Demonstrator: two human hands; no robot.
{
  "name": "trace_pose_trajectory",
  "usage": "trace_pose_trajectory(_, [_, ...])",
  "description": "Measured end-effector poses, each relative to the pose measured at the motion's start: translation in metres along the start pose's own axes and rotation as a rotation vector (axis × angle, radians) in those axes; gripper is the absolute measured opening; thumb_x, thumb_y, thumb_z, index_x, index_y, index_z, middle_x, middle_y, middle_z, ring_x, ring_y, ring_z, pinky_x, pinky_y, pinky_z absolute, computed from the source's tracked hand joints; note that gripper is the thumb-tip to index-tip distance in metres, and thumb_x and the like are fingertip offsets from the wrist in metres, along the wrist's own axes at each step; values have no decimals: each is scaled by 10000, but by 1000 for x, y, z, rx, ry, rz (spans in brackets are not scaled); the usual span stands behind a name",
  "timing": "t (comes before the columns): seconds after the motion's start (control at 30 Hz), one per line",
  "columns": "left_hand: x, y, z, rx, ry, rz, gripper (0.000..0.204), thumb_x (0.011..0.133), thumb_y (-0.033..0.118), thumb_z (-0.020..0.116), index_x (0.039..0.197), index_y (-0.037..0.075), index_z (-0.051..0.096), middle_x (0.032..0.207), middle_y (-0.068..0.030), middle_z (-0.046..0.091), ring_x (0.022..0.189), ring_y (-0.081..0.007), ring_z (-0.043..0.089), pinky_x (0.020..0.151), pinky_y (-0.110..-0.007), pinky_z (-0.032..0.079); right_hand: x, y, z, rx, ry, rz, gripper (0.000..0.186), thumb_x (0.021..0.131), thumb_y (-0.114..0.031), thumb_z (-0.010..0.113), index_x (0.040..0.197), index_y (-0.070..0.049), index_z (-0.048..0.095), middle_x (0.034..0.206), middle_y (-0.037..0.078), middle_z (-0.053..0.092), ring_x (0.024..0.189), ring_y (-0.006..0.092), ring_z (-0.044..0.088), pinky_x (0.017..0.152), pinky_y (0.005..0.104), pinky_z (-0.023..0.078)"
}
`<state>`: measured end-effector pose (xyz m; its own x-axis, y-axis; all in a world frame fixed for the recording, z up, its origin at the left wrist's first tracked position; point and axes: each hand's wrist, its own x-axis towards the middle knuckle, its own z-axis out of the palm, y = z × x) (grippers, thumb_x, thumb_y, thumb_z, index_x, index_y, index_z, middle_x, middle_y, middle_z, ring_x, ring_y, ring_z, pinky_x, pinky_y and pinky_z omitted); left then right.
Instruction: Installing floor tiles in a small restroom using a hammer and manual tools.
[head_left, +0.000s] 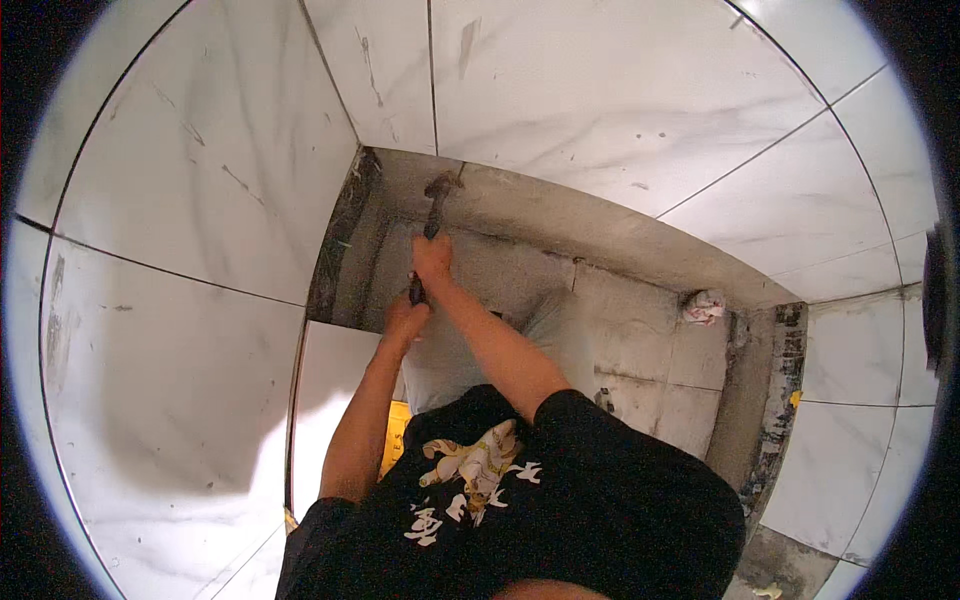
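While your left hand and right hand close round its handle, the hammer points toward the far-left corner of the sunken floor.
From the left, a marbled tile wall rises beside you, and a yellow object shows partly past your left forearm; your left hand wraps the handle's near end, fingers folded in, and your right hand clasps it farther up, a short dark stretch showing between them. The hammer's long axis runs away from you, tipping slightly right, its head crosswise at the far end, before the grey band along the far edge; whether they touch, you cannot tell. Farther right, a crumpled whitish bundle lies near the floor's far-right corner.
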<state>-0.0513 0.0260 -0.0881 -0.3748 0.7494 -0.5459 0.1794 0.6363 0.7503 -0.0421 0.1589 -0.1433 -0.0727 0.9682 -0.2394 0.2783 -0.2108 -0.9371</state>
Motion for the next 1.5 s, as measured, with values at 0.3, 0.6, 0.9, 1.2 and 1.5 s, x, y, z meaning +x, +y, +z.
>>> trace_pose_trajectory(0.3, [-6,-18,28,132,282,298,395,812,258,545,1118,10,520,999,-181,613,910,-323,580,789,-408,435,-20,-27,-18,-73,321,-538,161,814,-150,531,819,11,519,637,118,539,460,217,539,365,389,411])
trace_pose_trajectory(0.6, [-46,70,15,-184,174,323,338,755,134,542,1063,1,503,948,-160,583,903,-314,560,797,-389,424,-9,-57,-54,415,-556,231,123,820,-143,500,774,-30,515,586,35,459,398,140,427,346,324,382])
trace_pose_trajectory(0.9, [-57,102,24,-162,132,130,335,802,212,583,1028,-20,499,896,-172,593,860,-335,592,752,-418,447,-8,-90,-77,583,-770,429,160,787,-151,531,664,-137,428,561,-47,371,416,80,346,380,269,315])
trace_pose_trajectory(1.2, [-59,96,40,-135,221,146,326,771,141,558,1028,-32,458,824,-171,587,812,-357,606,719,-446,459,-17,-101,-101,685,-759,461,209,775,-148,531,632,-157,379,554,-51,361,407,84,333,383,262,296])
trace_pose_trajectory(1.5, [-5,38,88,-296,418,550,440,746,44,545,1157,-41,412,1021,-178,554,968,-344,549,851,-415,425,-5,-30,-73,119,-541,135,119,752,-153,550,698,-72,482,530,13,397,379,161,418,355,334,368])
